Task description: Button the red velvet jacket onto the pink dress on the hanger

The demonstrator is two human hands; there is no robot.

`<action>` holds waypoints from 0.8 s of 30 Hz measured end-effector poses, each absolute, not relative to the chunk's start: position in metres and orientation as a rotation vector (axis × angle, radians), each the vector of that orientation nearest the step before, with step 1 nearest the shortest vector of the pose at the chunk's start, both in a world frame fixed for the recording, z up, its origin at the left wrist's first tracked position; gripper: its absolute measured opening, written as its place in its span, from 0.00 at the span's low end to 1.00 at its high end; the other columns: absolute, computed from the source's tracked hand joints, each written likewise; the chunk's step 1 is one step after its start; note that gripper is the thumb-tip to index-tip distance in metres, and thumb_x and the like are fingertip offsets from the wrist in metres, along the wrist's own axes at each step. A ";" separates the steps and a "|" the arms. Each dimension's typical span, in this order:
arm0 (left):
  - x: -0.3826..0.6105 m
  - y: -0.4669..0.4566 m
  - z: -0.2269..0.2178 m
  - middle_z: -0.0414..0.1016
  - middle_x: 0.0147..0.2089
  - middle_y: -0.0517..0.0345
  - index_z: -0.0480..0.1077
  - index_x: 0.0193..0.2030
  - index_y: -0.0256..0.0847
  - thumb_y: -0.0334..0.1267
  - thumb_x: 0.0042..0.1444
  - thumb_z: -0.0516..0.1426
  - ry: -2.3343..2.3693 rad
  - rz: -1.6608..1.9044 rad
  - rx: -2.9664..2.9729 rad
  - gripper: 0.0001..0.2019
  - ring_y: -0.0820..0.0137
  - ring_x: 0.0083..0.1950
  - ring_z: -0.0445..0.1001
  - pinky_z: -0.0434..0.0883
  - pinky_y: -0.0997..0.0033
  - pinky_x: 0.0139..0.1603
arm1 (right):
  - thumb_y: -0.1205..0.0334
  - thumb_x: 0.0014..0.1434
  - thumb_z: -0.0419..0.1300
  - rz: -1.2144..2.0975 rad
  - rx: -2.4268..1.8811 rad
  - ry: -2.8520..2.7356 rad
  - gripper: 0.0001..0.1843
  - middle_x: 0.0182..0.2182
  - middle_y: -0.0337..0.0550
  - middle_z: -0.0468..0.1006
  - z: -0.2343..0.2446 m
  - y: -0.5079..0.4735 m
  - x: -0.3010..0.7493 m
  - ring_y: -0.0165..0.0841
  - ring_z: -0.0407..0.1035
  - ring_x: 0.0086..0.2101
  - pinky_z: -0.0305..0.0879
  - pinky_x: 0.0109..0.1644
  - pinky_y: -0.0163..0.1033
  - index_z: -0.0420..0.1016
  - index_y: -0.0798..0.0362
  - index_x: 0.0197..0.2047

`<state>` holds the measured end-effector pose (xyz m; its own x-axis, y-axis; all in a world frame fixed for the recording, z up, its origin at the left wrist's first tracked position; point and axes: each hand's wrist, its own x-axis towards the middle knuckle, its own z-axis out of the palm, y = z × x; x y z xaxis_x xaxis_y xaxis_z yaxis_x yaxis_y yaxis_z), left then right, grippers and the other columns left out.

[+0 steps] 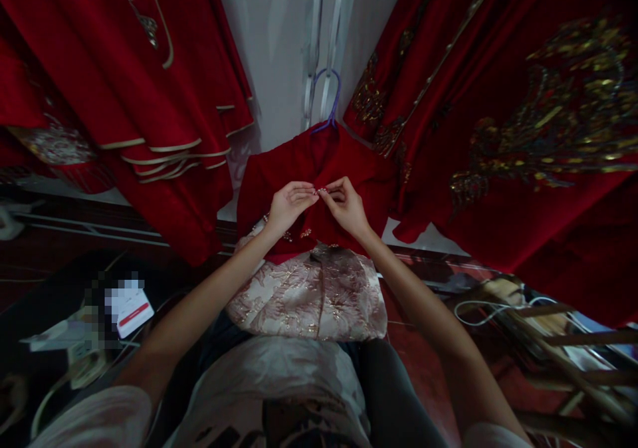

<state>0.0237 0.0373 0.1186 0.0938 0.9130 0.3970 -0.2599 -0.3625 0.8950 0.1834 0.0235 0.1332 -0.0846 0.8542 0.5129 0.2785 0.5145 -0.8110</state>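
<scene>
A red jacket [279, 162] hangs in front of me from a purple hanger [339, 89]. At the middle of its front, my left hand [292, 203] and my right hand [345, 205] meet fingertip to fingertip. Both pinch a small, light-patterned fastener [321, 191] at the front opening; its exact form is too small to make out. Lower down the front sits another small ornament [306, 233]. Below the jacket, a pink-and-cream brocade garment [309, 295] with a floral pattern lies across my lap.
Red garments with pale edging [169, 135] hang at the left. More red garments with gold embroidery [548, 129] hang at the right. A lit phone [132, 312] lies on a dark surface at lower left. Wooden slats [558, 338] and a white cable [478, 312] are at lower right.
</scene>
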 end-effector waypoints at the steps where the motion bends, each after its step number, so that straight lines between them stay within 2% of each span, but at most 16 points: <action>1: 0.025 0.039 0.118 0.78 0.39 0.54 0.71 0.39 0.38 0.37 0.39 0.68 0.717 1.497 1.362 0.19 0.69 0.41 0.77 0.73 0.63 0.52 | 0.47 0.56 0.59 0.619 -0.986 -1.635 0.17 0.38 0.43 0.75 0.133 0.023 0.182 0.31 0.73 0.34 0.71 0.33 0.36 0.62 0.50 0.38; 5: 0.029 0.044 0.115 0.78 0.37 0.55 0.71 0.38 0.36 0.35 0.38 0.68 0.733 1.562 1.344 0.19 0.72 0.37 0.77 0.74 0.65 0.49 | 0.47 0.55 0.60 0.557 -0.992 -1.626 0.17 0.37 0.43 0.77 0.134 0.022 0.179 0.31 0.75 0.34 0.73 0.33 0.35 0.64 0.51 0.37; 9: 0.028 0.046 0.114 0.79 0.37 0.52 0.72 0.39 0.35 0.36 0.39 0.67 0.757 1.546 1.374 0.18 0.69 0.39 0.78 0.74 0.64 0.49 | 0.48 0.54 0.62 0.554 -0.985 -1.577 0.16 0.37 0.44 0.79 0.134 0.022 0.180 0.32 0.76 0.34 0.74 0.35 0.36 0.67 0.52 0.35; 17: 0.023 0.051 0.113 0.80 0.36 0.52 0.74 0.41 0.35 0.39 0.43 0.66 0.816 1.495 1.586 0.17 0.68 0.38 0.79 0.76 0.67 0.44 | 0.51 0.46 0.68 0.756 -0.928 -1.469 0.18 0.35 0.44 0.79 0.130 0.030 0.185 0.31 0.76 0.34 0.74 0.41 0.38 0.69 0.53 0.33; 24: 0.020 0.054 0.118 0.81 0.36 0.54 0.72 0.50 0.38 0.39 0.49 0.64 0.861 1.447 1.893 0.20 0.67 0.39 0.79 0.76 0.68 0.41 | 0.57 0.43 0.71 0.850 -0.922 -1.379 0.17 0.33 0.43 0.79 0.127 0.036 0.187 0.31 0.75 0.34 0.73 0.42 0.38 0.71 0.54 0.33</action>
<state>0.0200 0.0544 0.1182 0.1959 0.7886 0.5829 0.1361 -0.6105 0.7802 0.1866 0.0361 0.1273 0.0265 0.9082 0.4177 0.0350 0.4167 -0.9084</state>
